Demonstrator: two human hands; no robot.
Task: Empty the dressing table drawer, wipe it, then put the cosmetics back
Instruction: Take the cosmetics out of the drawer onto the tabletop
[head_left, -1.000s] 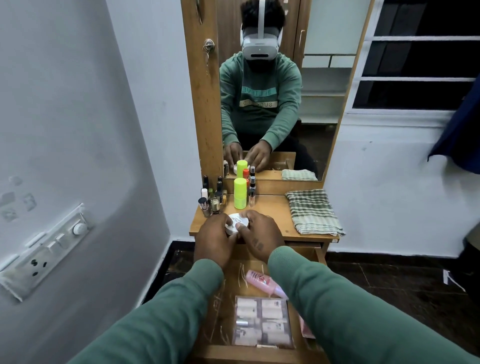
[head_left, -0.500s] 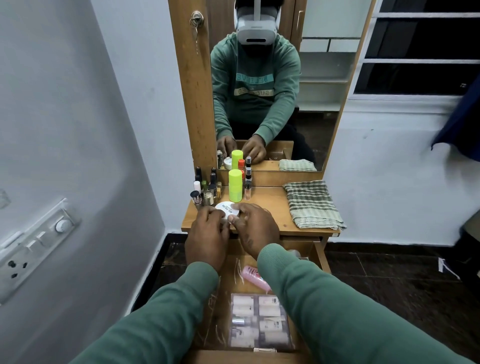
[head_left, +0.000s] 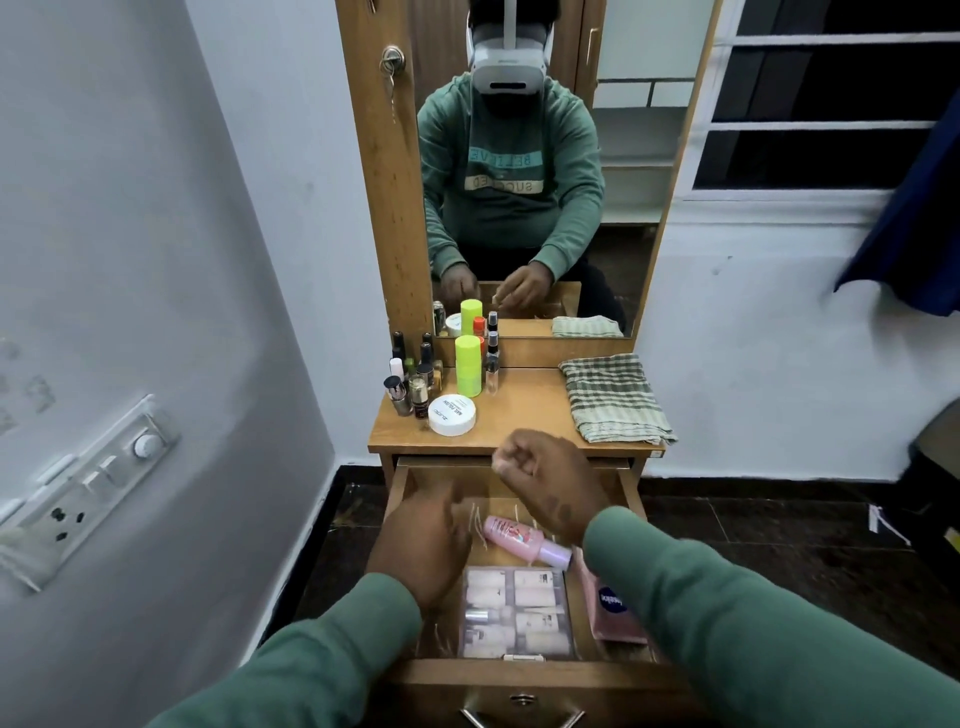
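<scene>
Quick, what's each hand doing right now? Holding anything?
Left hand: open, blurred, fingers extended over the drawer, nothing visible in it.
Right hand: closed, fingers curled above the drawer, nothing visible in its grip.

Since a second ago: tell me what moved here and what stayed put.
Both hands let go of the white tub, which now stands on the tabletop by the small bottles. The left hand and right hand drew back over the open drawer, the right with fingers curled, empty. Pink bottle, clear case, checked cloth and green bottle stayed put.
</scene>
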